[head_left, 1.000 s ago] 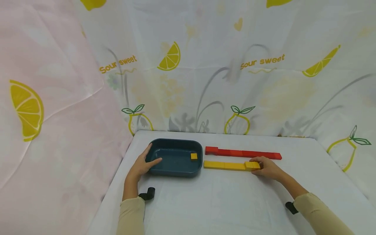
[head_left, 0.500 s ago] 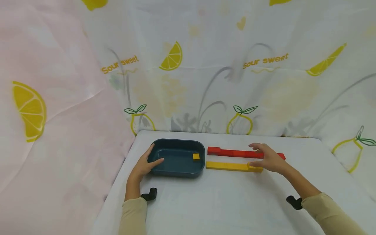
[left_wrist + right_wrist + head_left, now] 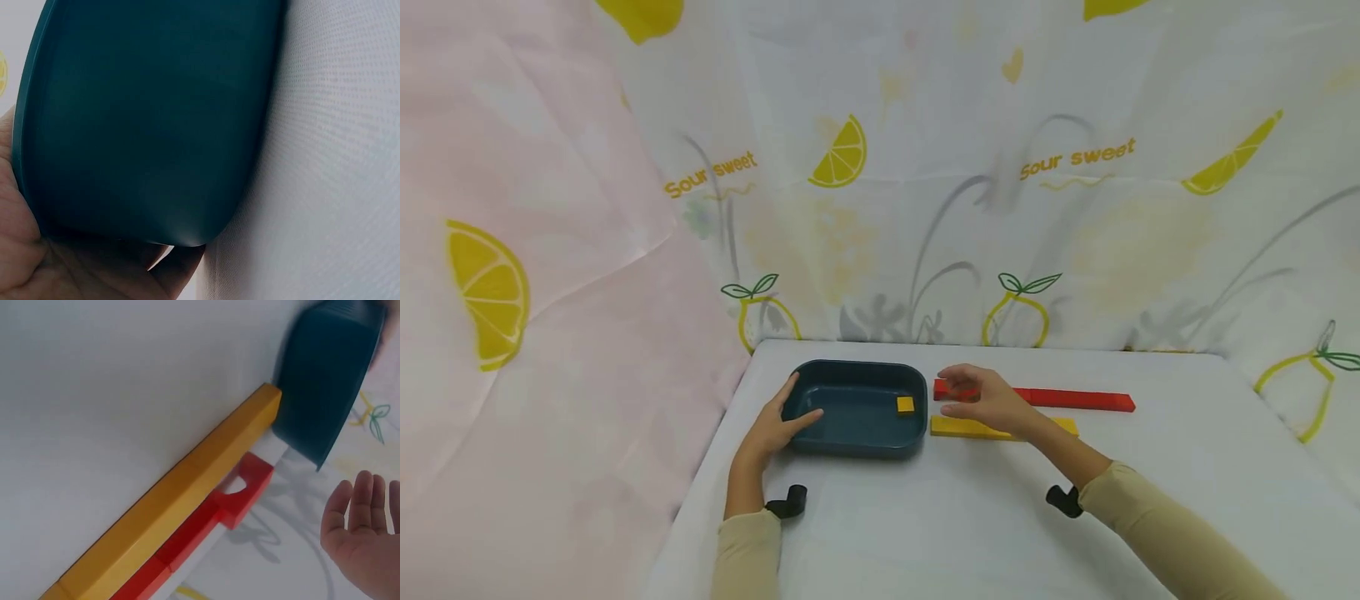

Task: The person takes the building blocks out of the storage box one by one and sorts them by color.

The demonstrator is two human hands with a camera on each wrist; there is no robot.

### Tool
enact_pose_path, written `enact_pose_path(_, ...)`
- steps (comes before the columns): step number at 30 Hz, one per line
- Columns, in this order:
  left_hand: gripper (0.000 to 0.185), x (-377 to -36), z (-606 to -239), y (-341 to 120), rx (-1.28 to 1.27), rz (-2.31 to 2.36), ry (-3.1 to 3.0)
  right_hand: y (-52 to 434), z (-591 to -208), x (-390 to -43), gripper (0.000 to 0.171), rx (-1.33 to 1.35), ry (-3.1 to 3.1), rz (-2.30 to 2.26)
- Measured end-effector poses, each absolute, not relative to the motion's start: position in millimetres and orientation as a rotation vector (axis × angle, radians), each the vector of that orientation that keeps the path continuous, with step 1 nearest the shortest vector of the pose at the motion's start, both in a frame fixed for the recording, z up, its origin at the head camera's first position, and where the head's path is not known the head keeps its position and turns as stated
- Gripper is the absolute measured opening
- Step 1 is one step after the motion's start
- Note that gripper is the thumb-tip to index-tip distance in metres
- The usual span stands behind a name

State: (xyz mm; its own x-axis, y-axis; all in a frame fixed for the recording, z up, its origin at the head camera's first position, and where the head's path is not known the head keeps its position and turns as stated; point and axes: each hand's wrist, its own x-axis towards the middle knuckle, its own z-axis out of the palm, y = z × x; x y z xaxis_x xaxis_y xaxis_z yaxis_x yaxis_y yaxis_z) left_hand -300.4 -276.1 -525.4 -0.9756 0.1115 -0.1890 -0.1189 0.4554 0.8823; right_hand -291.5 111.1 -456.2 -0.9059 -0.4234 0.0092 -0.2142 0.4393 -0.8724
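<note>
The white surface (image 3: 970, 517) carries everything, backed by a lemon-print curtain (image 3: 1075, 208). On it, toward the left, sits a dark teal tray (image 3: 820, 446) with one small yellow cube (image 3: 906, 404) lying inside near its right wall. Just to the right of the tray lie two long rows of blocks, both with their long axis running left to right, side by side and close together: the red row (image 3: 1075, 399) farther from the person, the yellow row (image 3: 962, 427) nearer. In the right wrist view the yellow row's left end (image 3: 265, 403) lies just beside the tray's wall.

The right hand (image 3: 985, 398) hovers over the left ends of both rows, its fingers apart and lightly bent, holding nothing; the right wrist view shows the palm bare with fingers straight. It is by far the nearer hand to the rows, which stretch away from it to the right, while the tray lies just to its left.

The left hand (image 3: 775, 425) rests on the tray's left end, thumb lying over the rim and the palm against the outer wall, steadying it; the left wrist view shows the palm pressed to that wall.
</note>
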Motion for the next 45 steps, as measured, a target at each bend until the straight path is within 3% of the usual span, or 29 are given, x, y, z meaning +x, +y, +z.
enact_pose_path(14, 0.098, -299.7, -526.7, -271.6, 0.023, 1.533, 2.495, 47.7, -488.0, -309.5, 0.052, -0.801, 2.786, -0.956)
enact_pose_path(32, 0.095, -300.6, -527.8, -274.9, 0.005, 1.547, 2.492, 4.6, -489.7, -330.8, 0.037, -0.659, 2.946, -0.247)
enact_pose_path(45, 0.097, -302.2, -527.0, -274.1, 0.022, 1.531, 2.512, 7.7, -494.3, -335.0, 0.035, -0.642, 2.847, -0.39)
